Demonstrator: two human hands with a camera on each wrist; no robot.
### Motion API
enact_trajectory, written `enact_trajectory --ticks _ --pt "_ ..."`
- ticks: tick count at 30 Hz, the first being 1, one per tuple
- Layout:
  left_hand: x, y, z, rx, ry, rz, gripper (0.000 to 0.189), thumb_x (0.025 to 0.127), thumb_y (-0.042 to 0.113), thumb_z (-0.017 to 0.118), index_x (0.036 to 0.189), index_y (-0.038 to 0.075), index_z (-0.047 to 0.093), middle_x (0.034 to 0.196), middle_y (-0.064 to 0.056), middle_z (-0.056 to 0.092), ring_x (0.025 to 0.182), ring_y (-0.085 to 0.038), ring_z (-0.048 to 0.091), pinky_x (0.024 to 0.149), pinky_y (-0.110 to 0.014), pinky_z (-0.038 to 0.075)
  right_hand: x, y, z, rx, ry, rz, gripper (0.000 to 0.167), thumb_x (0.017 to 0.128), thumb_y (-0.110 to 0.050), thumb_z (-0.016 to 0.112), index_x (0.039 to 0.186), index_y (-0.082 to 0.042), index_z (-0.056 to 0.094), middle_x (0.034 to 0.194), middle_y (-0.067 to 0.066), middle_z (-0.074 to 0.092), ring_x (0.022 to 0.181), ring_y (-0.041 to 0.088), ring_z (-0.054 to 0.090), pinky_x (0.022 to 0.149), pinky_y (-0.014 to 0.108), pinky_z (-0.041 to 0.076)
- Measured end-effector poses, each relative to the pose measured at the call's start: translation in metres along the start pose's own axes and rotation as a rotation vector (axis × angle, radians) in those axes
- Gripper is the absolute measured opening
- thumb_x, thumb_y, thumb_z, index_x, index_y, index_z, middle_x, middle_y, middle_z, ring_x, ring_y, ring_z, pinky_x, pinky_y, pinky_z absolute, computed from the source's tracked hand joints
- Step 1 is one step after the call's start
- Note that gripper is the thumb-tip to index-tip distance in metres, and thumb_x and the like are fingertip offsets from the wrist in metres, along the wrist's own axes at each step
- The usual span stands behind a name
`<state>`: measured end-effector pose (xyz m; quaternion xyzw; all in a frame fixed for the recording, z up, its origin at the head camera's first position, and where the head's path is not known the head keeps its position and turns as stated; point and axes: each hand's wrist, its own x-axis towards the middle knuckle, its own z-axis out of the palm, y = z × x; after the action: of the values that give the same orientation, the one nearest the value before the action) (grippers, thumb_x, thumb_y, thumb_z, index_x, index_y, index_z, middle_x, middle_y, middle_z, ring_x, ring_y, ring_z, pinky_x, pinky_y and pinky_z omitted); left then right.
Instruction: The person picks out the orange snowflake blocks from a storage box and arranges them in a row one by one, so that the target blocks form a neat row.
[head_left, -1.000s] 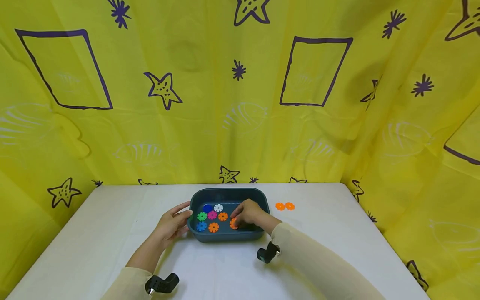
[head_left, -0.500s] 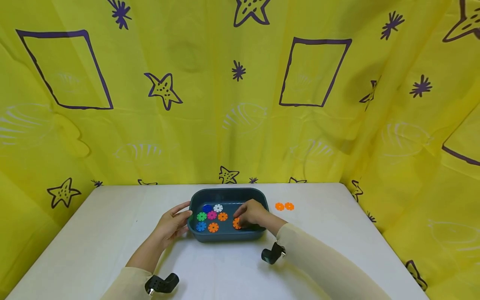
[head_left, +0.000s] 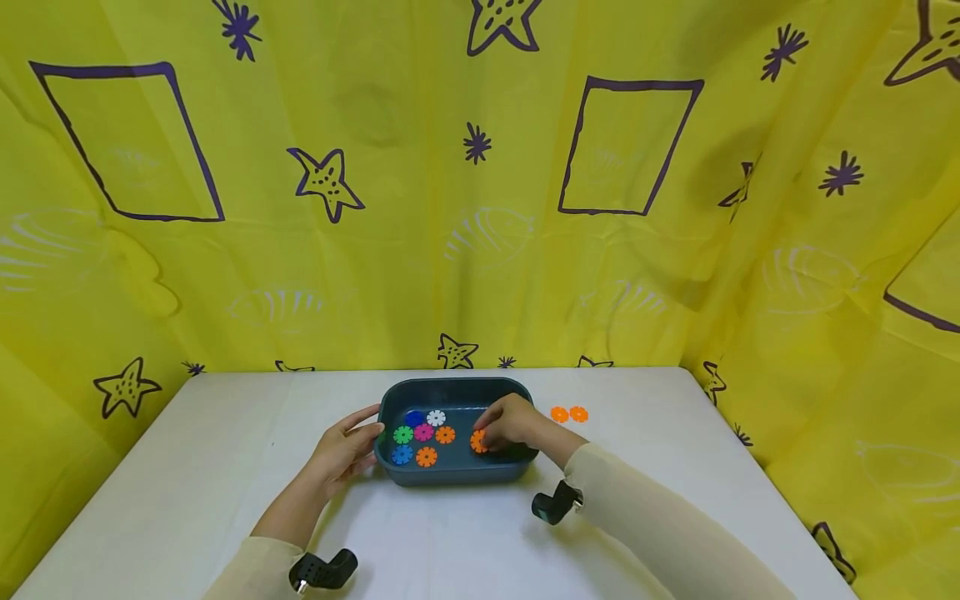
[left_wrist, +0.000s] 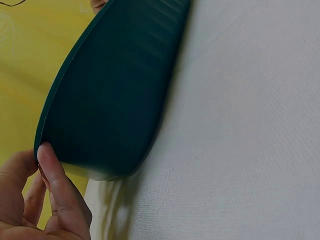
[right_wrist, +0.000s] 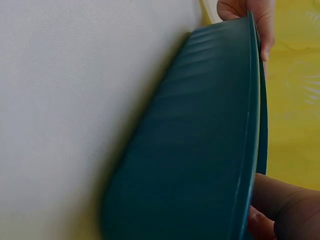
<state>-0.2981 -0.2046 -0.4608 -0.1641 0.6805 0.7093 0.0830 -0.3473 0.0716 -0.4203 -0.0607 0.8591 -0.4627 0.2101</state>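
Note:
A dark teal plastic bin [head_left: 459,477] sits on the white table. My left hand [head_left: 343,450] grips its left rim, and in the left wrist view the thumb and fingers [left_wrist: 62,192] pinch that rim. My right hand [head_left: 513,421] reaches inside over the right wall and holds an orange notched disc [head_left: 478,442] at its fingertips, low in the bin. The hand covers part of that disc. To its left lie an orange disc [head_left: 445,435], another orange disc [head_left: 426,457], a pink disc [head_left: 423,432], a green disc [head_left: 403,435], a white disc [head_left: 436,418] and blue ones.
Two more orange discs, a left one [head_left: 559,414] and a right one [head_left: 579,414], lie on the table [head_left: 637,467] right of the bin. A yellow patterned curtain [head_left: 405,267] stands behind the table and along both sides.
My right hand has shifted slightly right inside the bin, and the orange disc at its fingertips has moved right with it. My left hand keeps its place on the rim.

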Motion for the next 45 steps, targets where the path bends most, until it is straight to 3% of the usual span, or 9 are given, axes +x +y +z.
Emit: enact_trajectory --ticks 11,15,22,45 --pt "0.0 -0.001 0.0 0.001 -0.001 0.006 0.049 0.096 0.019 0.064 0.143 0.014 0.051 0.108 -0.006 0.069 0.075 -0.01 0.065 0.063 -0.021 0.055 -0.005 0.0 -0.018 0.009 -0.041 -0.039 0.015 0.08 0.009 0.072 0.094 0.004 0.074 0.085 0.012 0.07 0.068 0.018 0.07 0.068 0.032 0.06" --pt "0.0 -0.001 0.0 -0.002 -0.001 0.004 0.049 0.096 0.018 0.064 0.143 0.013 0.051 0.107 -0.005 0.069 0.075 -0.01 0.065 0.062 -0.021 0.055 -0.005 0.002 -0.023 0.037 -0.021 -0.008 0.017 0.082 0.009 0.071 0.099 0.006 0.073 0.089 0.013 0.07 0.07 0.018 0.07 0.075 0.038 0.06" --pt "0.0 -0.001 -0.001 0.009 0.005 -0.001 0.049 0.096 0.02 0.064 0.142 0.014 0.051 0.111 -0.008 0.068 0.075 -0.01 0.065 0.063 -0.022 0.056 -0.007 0.002 -0.034 0.06 -0.034 -0.031 0.021 0.085 0.008 0.068 0.105 0.01 0.07 0.089 0.014 0.071 0.071 0.018 0.07 0.08 0.043 0.059" --pt "0.0 -0.001 -0.001 0.024 0.003 -0.002 0.049 0.096 0.021 0.064 0.143 0.016 0.05 0.113 -0.009 0.067 0.074 -0.01 0.064 0.065 -0.022 0.055 -0.006 0.001 -0.056 0.067 0.012 -0.022 0.02 0.085 0.007 0.067 0.105 0.01 0.069 0.089 0.016 0.071 0.071 0.018 0.069 0.074 0.04 0.06"
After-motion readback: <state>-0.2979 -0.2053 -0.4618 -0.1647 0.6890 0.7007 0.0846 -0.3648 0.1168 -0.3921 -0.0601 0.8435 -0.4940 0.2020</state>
